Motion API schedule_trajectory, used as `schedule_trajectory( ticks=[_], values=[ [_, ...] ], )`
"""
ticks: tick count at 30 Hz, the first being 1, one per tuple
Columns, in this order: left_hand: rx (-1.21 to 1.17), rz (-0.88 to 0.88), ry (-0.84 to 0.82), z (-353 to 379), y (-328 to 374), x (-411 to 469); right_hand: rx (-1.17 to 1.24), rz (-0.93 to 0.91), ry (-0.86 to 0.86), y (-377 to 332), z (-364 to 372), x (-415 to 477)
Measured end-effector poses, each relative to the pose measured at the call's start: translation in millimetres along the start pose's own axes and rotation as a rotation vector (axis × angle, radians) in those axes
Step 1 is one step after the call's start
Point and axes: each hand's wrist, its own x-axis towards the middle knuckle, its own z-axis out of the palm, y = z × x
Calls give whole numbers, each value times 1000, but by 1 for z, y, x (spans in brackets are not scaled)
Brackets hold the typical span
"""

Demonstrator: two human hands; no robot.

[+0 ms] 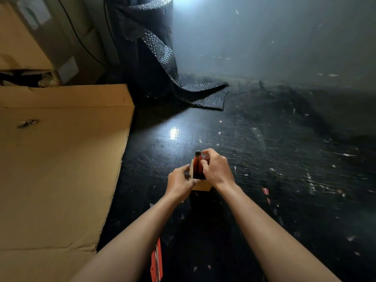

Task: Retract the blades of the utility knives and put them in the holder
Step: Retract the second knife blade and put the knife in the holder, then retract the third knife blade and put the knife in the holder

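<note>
1. Fingers of the right hand are curled and pinched on the red utility knife, near its dark upper end.
2. Left hand has its fingers closed on the side wall of the small cardboard holder, thumb on the near rim.
3. That knife stands upright with its lower part inside the holder, and the holder rests on the dark, scuffed floor.
4. Nearer the camera, between the forearms, another red utility knife lies flat on the floor; whether its blade is out cannot be told.
5. On the left lies a large flattened cardboard sheet.
6. Farther back a roll of dark bubble wrap stands upright, its loose end trailing onto the floor.
</note>
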Motion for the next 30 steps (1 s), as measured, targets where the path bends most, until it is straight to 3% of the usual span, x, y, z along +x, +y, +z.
schedule_trajectory(
  ticks=[6,15,22,30],
  values=[
    [74,20,51,-13,-3,-22,-68,-54,13,-10,-19,-26],
    [280,75,85,-43,-45,-86,-138,-26,-153,-16,12,-89],
    [319,-87,108,-58,-98,-135,-185,7,-329,-12,71,-148],
    [157,-312,17,-48,-146,-166,-125,152,-513,-3,124,-205]
  ],
)
